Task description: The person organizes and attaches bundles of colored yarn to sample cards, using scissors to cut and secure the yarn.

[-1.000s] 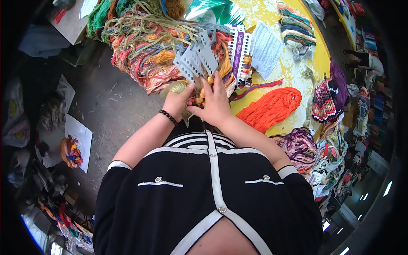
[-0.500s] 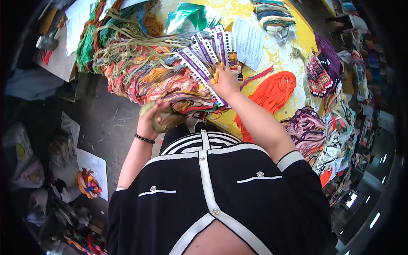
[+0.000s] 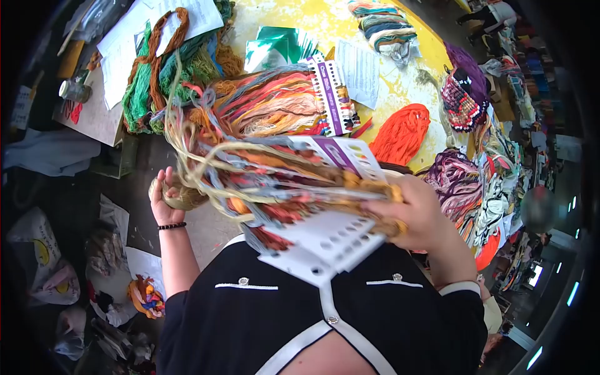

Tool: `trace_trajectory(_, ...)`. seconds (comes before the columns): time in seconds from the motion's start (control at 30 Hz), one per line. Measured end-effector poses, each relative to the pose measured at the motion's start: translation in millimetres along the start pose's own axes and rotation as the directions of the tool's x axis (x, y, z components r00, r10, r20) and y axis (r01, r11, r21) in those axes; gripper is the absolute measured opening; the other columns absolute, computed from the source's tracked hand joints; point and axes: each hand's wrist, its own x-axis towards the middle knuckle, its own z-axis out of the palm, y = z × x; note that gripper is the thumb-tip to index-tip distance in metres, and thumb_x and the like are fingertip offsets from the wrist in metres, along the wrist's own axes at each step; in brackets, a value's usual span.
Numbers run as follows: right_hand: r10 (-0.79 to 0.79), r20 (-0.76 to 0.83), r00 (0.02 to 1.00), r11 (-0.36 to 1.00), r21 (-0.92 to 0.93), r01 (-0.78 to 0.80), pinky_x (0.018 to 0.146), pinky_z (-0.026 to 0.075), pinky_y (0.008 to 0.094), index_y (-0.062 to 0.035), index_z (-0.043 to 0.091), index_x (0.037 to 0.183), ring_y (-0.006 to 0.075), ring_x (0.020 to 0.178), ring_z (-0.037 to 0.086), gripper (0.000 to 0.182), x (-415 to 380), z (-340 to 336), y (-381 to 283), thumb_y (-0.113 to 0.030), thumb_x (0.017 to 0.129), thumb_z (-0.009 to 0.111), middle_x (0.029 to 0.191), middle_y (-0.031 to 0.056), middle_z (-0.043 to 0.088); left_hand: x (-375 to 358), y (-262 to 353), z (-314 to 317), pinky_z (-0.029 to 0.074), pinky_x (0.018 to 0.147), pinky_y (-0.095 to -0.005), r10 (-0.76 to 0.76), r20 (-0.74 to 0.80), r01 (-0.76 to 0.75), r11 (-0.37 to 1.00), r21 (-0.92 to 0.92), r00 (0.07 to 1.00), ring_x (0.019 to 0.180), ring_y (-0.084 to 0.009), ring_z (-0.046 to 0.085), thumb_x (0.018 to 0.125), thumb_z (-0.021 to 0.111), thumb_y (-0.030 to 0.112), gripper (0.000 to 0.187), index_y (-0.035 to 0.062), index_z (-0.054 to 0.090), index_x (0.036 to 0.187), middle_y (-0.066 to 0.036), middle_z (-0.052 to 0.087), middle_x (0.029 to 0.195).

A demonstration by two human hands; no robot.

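Note:
My right hand (image 3: 409, 209) grips the card ends of several white-and-purple punched thread cards (image 3: 334, 240), raised in front of my chest. Long multicoloured strands (image 3: 262, 178) trail from these cards to the left, blurred by motion. My left hand (image 3: 165, 197), with a dark beaded bracelet at the wrist, has its fingers curled around an olive-tan thread bundle (image 3: 186, 195). Behind, another card (image 3: 330, 94) with pink, red and brown threads (image 3: 269, 103) lies on the yellow table (image 3: 412, 81).
An orange-red skein (image 3: 403, 131) lies right of the cards. Green packets (image 3: 281, 49) and a printed sheet (image 3: 357, 72) are at the back. Green and brown skeins (image 3: 142, 81) sit at the left. Purple and mixed threads (image 3: 456, 181) fill the right side.
My right hand has lifted several cards with their threads off the pile and moved right and toward my body. My left hand has moved left, still holding the olive-tan bundle.

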Motion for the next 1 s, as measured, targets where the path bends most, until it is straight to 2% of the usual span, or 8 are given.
trace_trajectory(0.3, 0.121, -0.003, 0.993, 0.99, -0.073, -0.121, 0.072, 0.047, 0.0409, -0.0196, 0.067, 0.108, 0.0318, 0.087, 0.06, 0.052, -73, -22, -46, -0.007, 0.058, 0.069, 0.107, 0.0165, 0.06, -12, -4, 36, 0.043, 0.058, -0.0163, 0.037, -0.011, -0.037, 0.999, 0.03, 0.999, 0.068, -0.0079, 0.052, 0.091, 0.055, 0.016, 0.033, 0.0028, 0.053, 0.121, -0.014, 0.054, 0.127)
trace_trajectory(0.5, 0.198, -0.026, 0.98, 0.977, -0.073, -0.199, 0.069, 0.048, 0.0387, -0.019, 0.065, 0.107, 0.0288, 0.086, 0.06, 0.047, -154, 0, -48, -0.007, 0.062, 0.067, 0.102, 0.0118, 0.059, 2, -5, -21, 0.047, 0.063, -0.0185, -0.093, 0.291, 0.1, 0.995, -0.01, 0.952, 0.076, -0.0103, 0.056, 0.091, 0.054, 0.015, 0.039, 0.0059, 0.048, 0.128, -0.01, 0.049, 0.135)
trace_trajectory(0.53, 0.223, -0.043, 0.974, 0.972, -0.069, -0.226, 0.069, 0.048, 0.0387, -0.019, 0.065, 0.107, 0.0288, 0.086, 0.06, 0.047, -166, 2, -47, -0.007, 0.062, 0.067, 0.102, 0.0118, 0.059, 7, -1, -31, 0.049, 0.08, -0.0286, -0.181, 0.459, 0.209, 0.978, -0.009, 0.87, 0.086, -0.0146, 0.058, 0.093, 0.051, 0.017, 0.04, 0.0065, 0.045, 0.131, -0.01, 0.048, 0.136)
trace_trajectory(0.57, 0.239, -0.026, 0.971, 0.969, -0.055, -0.24, 0.067, 0.048, 0.0382, -0.0185, 0.064, 0.106, 0.0283, 0.084, 0.06, 0.045, -176, 2, -48, -0.008, 0.063, 0.068, 0.099, 0.0107, 0.059, -48, -29, 38, 0.045, 0.091, -0.0365, 0.051, -0.005, -0.049, 0.985, 0.164, 0.999, 0.076, -0.0145, 0.056, 0.093, 0.049, 0.02, 0.04, 0.0053, 0.047, 0.13, -0.011, 0.05, 0.134)
trace_trajectory(0.77, 0.397, -0.015, 0.918, 0.913, -0.099, -0.397, 0.065, 0.049, 0.0365, -0.0142, 0.064, 0.102, 0.0278, 0.077, 0.061, 0.043, -207, -18, -6, -0.019, 0.062, 0.078, 0.087, 0.0084, 0.059, -18, 4, -49, 0.045, 0.091, -0.0351, -0.326, 0.037, 0.323, 0.944, 0.069, 0.945, 0.075, -0.0117, 0.06, 0.091, 0.044, 0.012, 0.039, -0.0032, 0.046, 0.127, -0.012, 0.064, 0.111)
trace_trajectory(0.87, 0.447, -0.012, 0.894, 0.893, -0.054, -0.447, 0.075, 0.048, 0.0377, -0.0101, 0.059, 0.11, 0.0303, 0.086, 0.06, 0.056, -191, -29, 52, -0.017, 0.059, 0.08, 0.094, 0.0124, 0.06, -58, -20, -39, 0.049, 0.082, -0.0291, -0.278, -0.207, 0.308, 0.943, 0.128, 0.938, 0.068, -0.012, 0.06, 0.089, 0.044, 0.009, 0.033, -0.0074, 0.049, 0.118, -0.015, 0.065, 0.107)
trace_trajectory(0.93, 0.596, -0.027, 0.802, 0.791, -0.148, -0.593, 0.077, 0.047, 0.038, -0.0051, 0.058, 0.11, 0.0327, 0.089, 0.059, 0.06, -191, -22, 136, -0.017, 0.056, 0.081, 0.095, 0.0158, 0.06, -78, -26, -44, 0.053, 0.076, -0.0285, -0.464, -0.131, 0.464, 0.885, -0.032, 0.876, 0.071, -0.0154, 0.064, 0.089, 0.044, 0.009, 0.032, -0.0077, 0.05, 0.116, -0.017, 0.065, 0.105)
trace_trajectory(1.0, 0.417, -0.224, 0.881, 0.869, -0.187, -0.458, 0.08, 0.048, 0.0404, -0.0107, 0.052, 0.118, 0.0327, 0.097, 0.057, 0.067, -203, -1, 238, -0.02, 0.058, 0.08, 0.106, 0.0148, 0.059, -91, -40, -50, 0.056, 0.076, -0.0319, -0.486, -0.045, 0.488, 0.872, 0.048, 0.873, 0.083, -0.0214, 0.067, 0.089, 0.046, 0.008, 0.038, -0.0019, 0.047, 0.126, -0.02, 0.062, 0.11)
